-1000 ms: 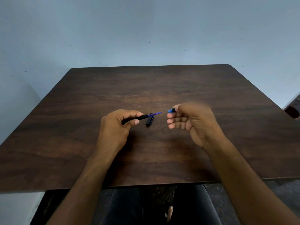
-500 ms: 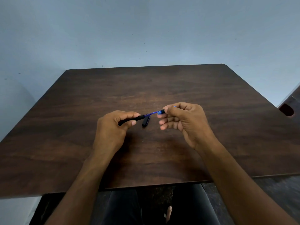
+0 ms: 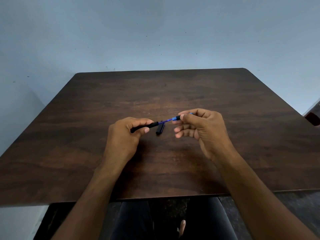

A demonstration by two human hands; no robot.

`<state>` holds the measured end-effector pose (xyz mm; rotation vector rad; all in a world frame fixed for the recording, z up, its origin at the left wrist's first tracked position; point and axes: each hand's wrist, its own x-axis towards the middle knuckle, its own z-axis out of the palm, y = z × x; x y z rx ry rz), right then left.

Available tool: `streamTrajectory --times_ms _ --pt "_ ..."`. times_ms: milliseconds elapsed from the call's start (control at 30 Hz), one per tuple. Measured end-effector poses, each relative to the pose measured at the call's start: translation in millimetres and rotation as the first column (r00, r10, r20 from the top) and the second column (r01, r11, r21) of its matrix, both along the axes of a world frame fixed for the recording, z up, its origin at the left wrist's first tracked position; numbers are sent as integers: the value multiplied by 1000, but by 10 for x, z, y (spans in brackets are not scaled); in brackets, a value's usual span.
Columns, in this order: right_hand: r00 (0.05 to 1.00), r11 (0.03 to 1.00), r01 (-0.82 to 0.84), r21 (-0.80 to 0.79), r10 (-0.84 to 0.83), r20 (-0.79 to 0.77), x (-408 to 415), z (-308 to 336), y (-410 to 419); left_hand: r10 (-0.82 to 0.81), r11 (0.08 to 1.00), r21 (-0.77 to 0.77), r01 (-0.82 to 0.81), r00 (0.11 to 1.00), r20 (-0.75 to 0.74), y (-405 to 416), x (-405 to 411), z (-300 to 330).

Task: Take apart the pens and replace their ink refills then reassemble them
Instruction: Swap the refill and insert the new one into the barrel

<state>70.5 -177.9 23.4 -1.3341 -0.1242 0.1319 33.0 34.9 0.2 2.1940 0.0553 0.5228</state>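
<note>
Right hand (image 3: pixel 202 130) drawn rightward, refill (image 3: pixel 166 120) exposed, left hand (image 3: pixel 124 135) gripping barrel (image 3: pixel 149 126)

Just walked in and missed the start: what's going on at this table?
A person is taking a pen apart over a dark wooden table. The left hand holds the black barrel; the right hand pinches the blue tip piece. The thin blue refill bridges the gap between them, partly out of the barrel. A black cap lies on the table just behind the refill.
</note>
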Motion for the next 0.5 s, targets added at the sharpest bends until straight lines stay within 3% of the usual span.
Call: streamTrajectory --times_ms 233,500 --pt "999 999 -42 -27 42 2 -23 16 37 3 1000 18 -3 1000 -9 6 -7 11" --pt "989 984 -6 -180 32 145 -49 -38 31 12 1000 22 -11 1000 -22 -7 -25 6"
